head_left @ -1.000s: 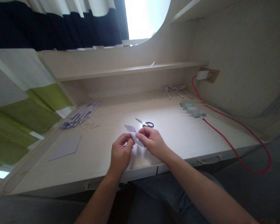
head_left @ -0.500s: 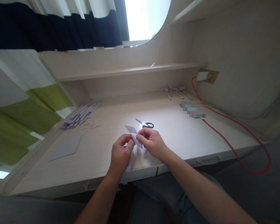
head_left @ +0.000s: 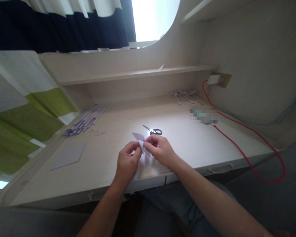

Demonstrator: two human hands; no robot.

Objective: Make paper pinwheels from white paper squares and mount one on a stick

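Between my two hands is a small piece of pale paper [head_left: 147, 152], bent so that one flap points up and left and another points down toward me. My left hand [head_left: 128, 160] pinches it from the left between thumb and fingers. From the right, my right hand [head_left: 160, 149] pinches the paper near its middle. Fingertips cover the centre of the paper. Just beyond my right hand a pair of scissors [head_left: 153, 130] with dark handles lies on the desk [head_left: 108, 164], blades toward the upper left.
At left lie a stack of rolled paper sticks [head_left: 86, 121], small pale bits [head_left: 95, 132] and a flat paper sheet [head_left: 68, 156]. Several paper pinwheels on sticks [head_left: 185, 96] rest at the back right. A blurred device [head_left: 204, 116] with a red cable [head_left: 249, 161] lies at right.
Both hands stay almost in place around the paper. The right fingertips have shifted very slightly left on it; the view has moved a little.
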